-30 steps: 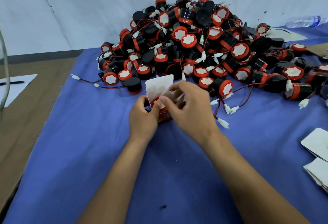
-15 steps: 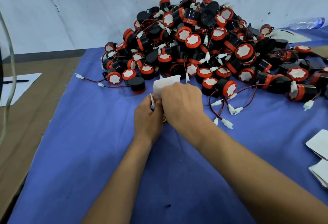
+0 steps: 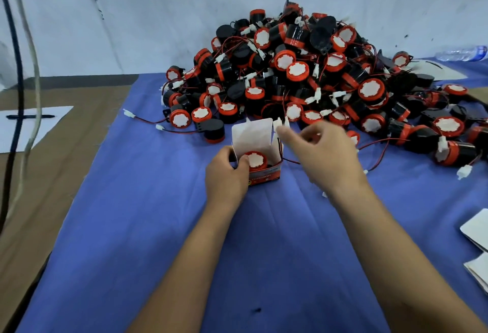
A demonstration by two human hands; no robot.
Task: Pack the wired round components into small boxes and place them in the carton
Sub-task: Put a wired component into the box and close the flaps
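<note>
A small red-and-white box (image 3: 266,173) stands open on the blue cloth, its white lid flap (image 3: 252,136) upright. Inside sits one round component (image 3: 254,159), black with a red rim and a white face. My left hand (image 3: 227,174) grips the box's left side, thumb over the rim. My right hand (image 3: 322,156) hovers just right of the box, fingers curled, pinching the component's white plug (image 3: 280,124) above the box; the red-black wire (image 3: 289,159) trails out over the right wall. A large pile of the same wired components (image 3: 311,76) lies behind.
Blue cloth (image 3: 148,227) covers the table. Flattened white boxes (image 3: 478,229) lie at the right edge. A plastic bottle (image 3: 460,54) lies at the far right against the white wall. Left of the cloth, brown cardboard holds a paper with a pen (image 3: 29,116); cables (image 3: 23,82) hang there.
My right hand lifted off the box top and moved right, uncovering the component inside. The lid flap stands up again and the plug is now pinched above the box.
</note>
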